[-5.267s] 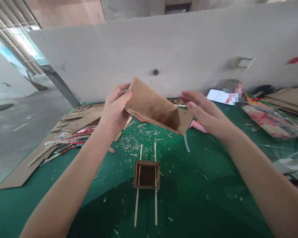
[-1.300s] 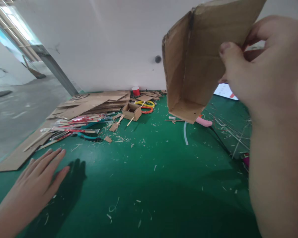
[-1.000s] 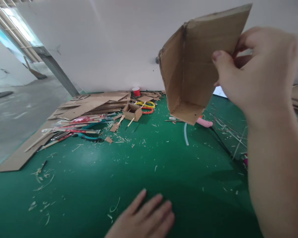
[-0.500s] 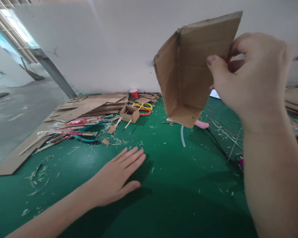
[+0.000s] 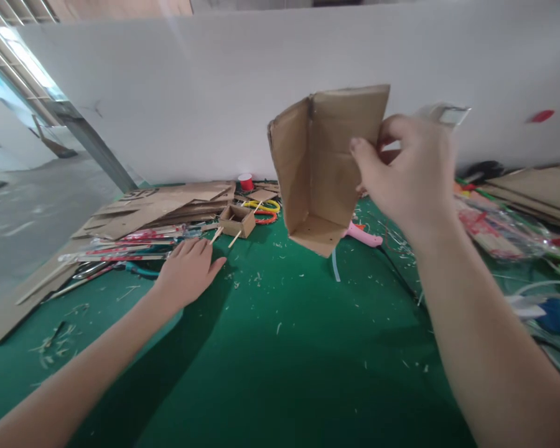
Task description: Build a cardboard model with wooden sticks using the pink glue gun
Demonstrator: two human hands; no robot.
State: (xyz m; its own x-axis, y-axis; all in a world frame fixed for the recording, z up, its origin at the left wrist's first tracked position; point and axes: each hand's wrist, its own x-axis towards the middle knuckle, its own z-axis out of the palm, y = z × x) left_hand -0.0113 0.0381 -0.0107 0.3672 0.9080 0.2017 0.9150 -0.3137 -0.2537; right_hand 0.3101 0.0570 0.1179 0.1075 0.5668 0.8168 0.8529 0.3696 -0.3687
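Pinched by its right edge in my right hand [image 5: 406, 168] is a folded cardboard piece [image 5: 333, 155], held up above the table. Two upright walls and a bottom panel with small holes make an open corner. My left hand [image 5: 186, 270] reaches over the left part of the table, palm down, fingers stretched forward and thumb apart. Its fingertips are close to the wooden sticks of a small cardboard box [image 5: 244, 224]; whether they touch anything there is hard to tell. Packets of sticks in red and clear wrapping [image 5: 121, 246] lie just left of that hand.
On the green table [image 5: 280, 361] lie cardboard sheets [image 5: 168, 208], a red spool [image 5: 246, 182], yellow-handled scissors [image 5: 266, 205] and a pink glue gun [image 5: 364, 235] with its black cord. Plastic-wrapped items [image 5: 499, 227] are heaped at right. A white wall [image 5: 205, 93] closes off the back.
My left hand has moved forward and left, toward the small box and sticks. My right hand has carried the cardboard piece lower and leftward, farther from me.
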